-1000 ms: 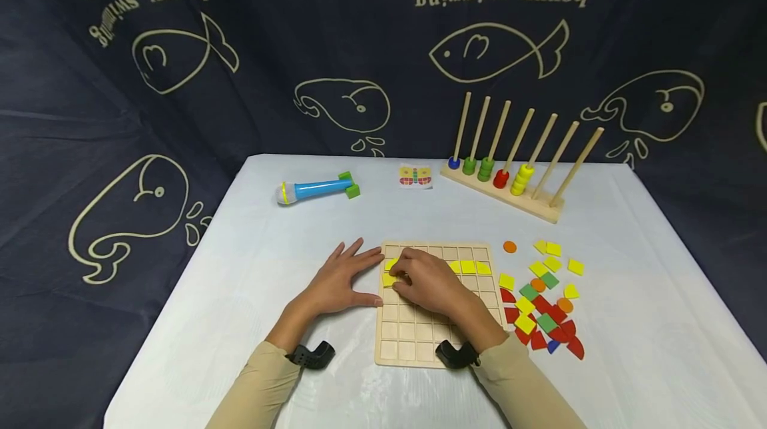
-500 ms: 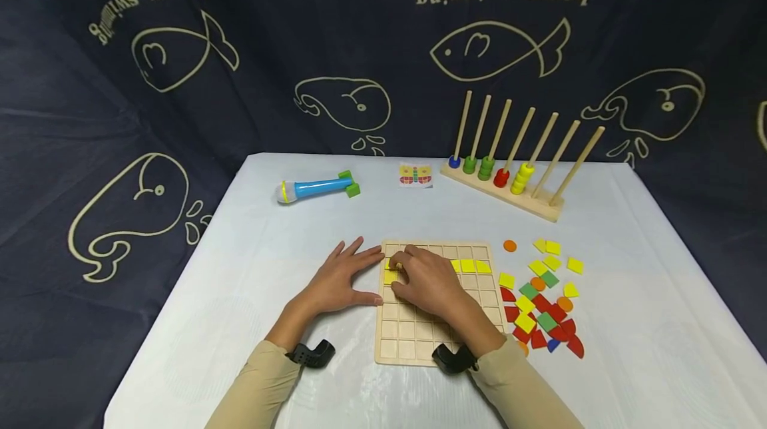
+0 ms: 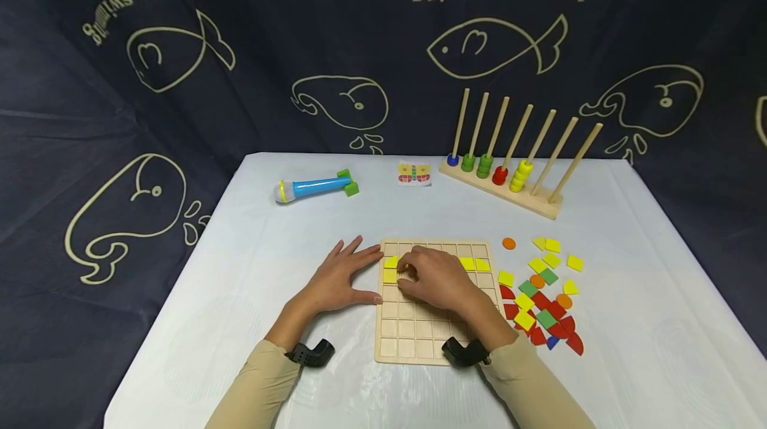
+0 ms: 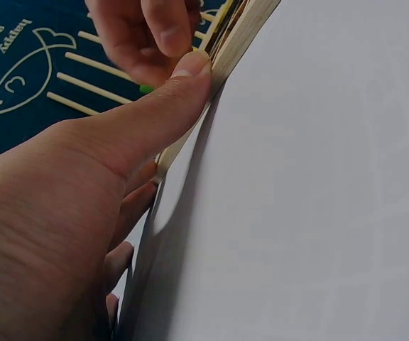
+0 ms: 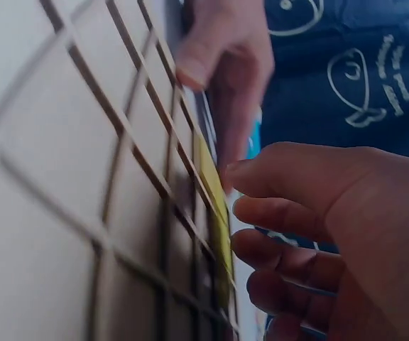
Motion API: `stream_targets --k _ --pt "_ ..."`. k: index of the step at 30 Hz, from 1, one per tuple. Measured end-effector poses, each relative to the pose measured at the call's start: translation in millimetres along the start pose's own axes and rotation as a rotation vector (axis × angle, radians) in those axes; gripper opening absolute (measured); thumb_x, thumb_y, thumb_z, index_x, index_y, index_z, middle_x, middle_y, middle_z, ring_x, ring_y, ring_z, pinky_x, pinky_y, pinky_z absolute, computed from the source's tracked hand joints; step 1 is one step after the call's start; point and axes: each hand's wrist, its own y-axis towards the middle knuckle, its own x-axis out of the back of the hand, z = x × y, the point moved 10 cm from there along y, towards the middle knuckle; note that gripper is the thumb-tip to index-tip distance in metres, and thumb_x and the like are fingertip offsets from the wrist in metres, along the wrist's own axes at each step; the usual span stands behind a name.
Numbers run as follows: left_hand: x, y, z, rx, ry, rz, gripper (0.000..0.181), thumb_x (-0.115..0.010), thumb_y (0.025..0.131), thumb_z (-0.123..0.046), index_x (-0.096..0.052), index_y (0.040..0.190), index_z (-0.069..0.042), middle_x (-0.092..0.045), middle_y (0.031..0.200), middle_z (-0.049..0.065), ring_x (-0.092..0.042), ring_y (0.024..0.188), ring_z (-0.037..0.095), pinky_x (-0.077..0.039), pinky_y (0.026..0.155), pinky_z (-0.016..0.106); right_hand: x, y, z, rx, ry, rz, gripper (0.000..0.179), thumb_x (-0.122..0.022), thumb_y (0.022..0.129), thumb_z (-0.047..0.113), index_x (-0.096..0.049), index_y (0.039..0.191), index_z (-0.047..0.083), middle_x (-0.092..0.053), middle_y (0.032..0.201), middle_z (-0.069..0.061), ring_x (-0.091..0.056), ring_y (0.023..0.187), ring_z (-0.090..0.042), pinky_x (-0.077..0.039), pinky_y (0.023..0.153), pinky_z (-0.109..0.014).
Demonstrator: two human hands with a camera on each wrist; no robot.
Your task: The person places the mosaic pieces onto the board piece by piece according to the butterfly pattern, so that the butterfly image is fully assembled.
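Head cam: upside-down "good night" & "happy swimming" on backdrop (image 3: 269,49); L hand (image 3: 337,279), fingers spread, touches gridded board (image 3: 406,348) on counter (image 3: 629,322), yellow tiles (image 3: 389,276) in upper-L cells. R hand (image 3: 440,279) over board, grip loosely curled, thumb & fingertips slightly apart.

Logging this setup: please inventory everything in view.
board: one, pale wood, centre
board tiles: four visible, yellow, on board
loose tiles: many, multicoloured, right
microphone: one, mostly blue, far left
blocks: two visible, green, by microphone
card: one, multicoloured, far middle
bead rack: one, wooden, far right
table: one, white, beneath
backdrop: one, navy, behind
wristbands: two, black, near side
sleeves: two, tan, near side
left hand: one, board's left edge
right hand: one, over board
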Motion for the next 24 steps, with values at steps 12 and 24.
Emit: stream_targets --k 12,24 --pt "-1.7 -0.7 1.9 0.017 -0.009 0.005 0.091 -0.070 0.072 -0.068 -0.045 0.145 -0.021 -0.038 0.150 -0.007 -0.016 0.144 0.028 -0.006 0.115 0.051 43 -24.4 -63 -0.082 0.040 -0.069 0.014 -0.063 0.085 0.014 -0.073 0.094 0.018 -0.060 0.087 0.011 -0.053 0.072 -0.011 -0.046 0.062 -0.031" --pt "-2.8 -1.2 3.4 0.026 -0.001 0.007 0.091 -0.069 0.072 -0.069 -0.045 0.146 -0.022 -0.037 0.151 -0.009 -0.015 0.144 0.026 -0.005 0.116 0.049 70 -53.8 -146 -0.269 0.114 -0.134 0.030 -0.065 0.088 0.014 -0.068 0.117 0.006 -0.060 0.108 -0.010 -0.053 0.090 -0.026 -0.048 0.079 -0.047"
